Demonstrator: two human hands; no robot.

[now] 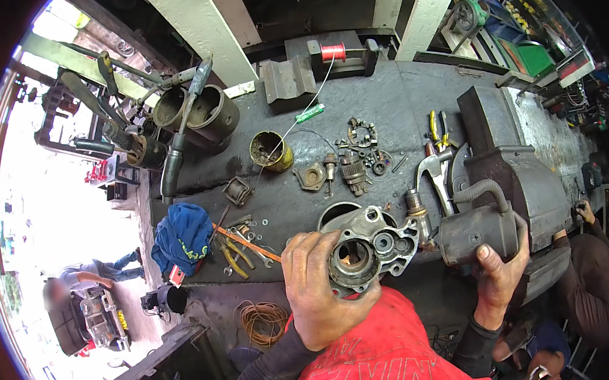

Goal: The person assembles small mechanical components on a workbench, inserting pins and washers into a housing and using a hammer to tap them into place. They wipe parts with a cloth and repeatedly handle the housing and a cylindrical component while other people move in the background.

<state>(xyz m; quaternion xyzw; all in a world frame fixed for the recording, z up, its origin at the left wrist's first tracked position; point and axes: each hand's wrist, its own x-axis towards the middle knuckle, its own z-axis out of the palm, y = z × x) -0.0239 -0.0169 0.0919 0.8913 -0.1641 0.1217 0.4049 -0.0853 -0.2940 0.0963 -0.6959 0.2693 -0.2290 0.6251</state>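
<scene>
My left hand [316, 282] is closed round a cast metal housing [392, 249] with a round bore and several bolt holes, held up in front of my chest. My right hand [502, 273] grips a dark cylindrical motor casing [469, 238]; a corrugated cable sleeve [483, 190] curves out of its top. On the bench beyond lie a toothed gear shaft [353, 172], a flat metal flange [311, 177], a ring-shaped part [361, 133] and a small square metal frame [237, 191]. Between the two held parts, a short metal cylinder [415, 207] is on the bench.
A hammer [433, 174] and yellow-handled pliers [439, 130] lie beside a large vise [510, 151]. A yellow can [271, 151] stands mid-bench. At left are a blue cloth [182, 235], more pliers [236, 255] and tool-filled metal pots [212, 115]. Another person's hand [586, 211] shows at far right.
</scene>
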